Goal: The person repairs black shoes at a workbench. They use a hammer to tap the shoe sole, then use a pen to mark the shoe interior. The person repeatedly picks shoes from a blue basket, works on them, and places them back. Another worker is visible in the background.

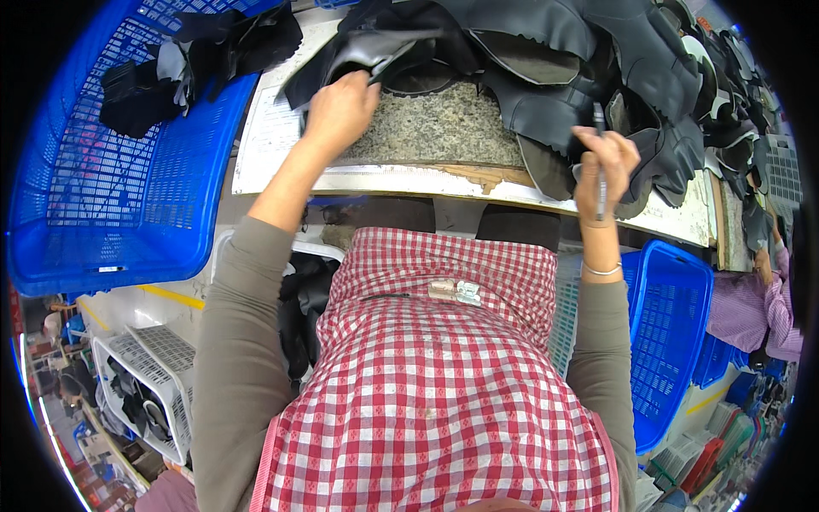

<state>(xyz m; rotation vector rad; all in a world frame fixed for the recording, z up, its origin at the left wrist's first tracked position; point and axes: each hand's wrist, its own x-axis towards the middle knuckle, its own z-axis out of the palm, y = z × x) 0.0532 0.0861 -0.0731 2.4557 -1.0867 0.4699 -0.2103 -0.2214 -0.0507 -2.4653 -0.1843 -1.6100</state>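
My left hand (341, 111) is closed on the near edge of a black leather piece (371, 49), whose upper part is lifted and slightly blurred. In my right hand (607, 166) a slim pen (601, 200) with a dark upper end stands nearly upright between the fingers. Just past that hand lies a pile of black leather pieces (546, 107), shaped like shoe uppers, some with scalloped edges and a grey inner side. Under my left hand and between the pieces shows a speckled, worn work board (452, 124).
A white table (640, 218) carries the board and pile. At the left stands a blue basket (162, 247) with black scraps (136, 98) over it. Another blue basket (670, 341) is beside my right arm. White baskets (171, 410) stand lower left. A co-worker's checked sleeve (742, 303) appears far right.
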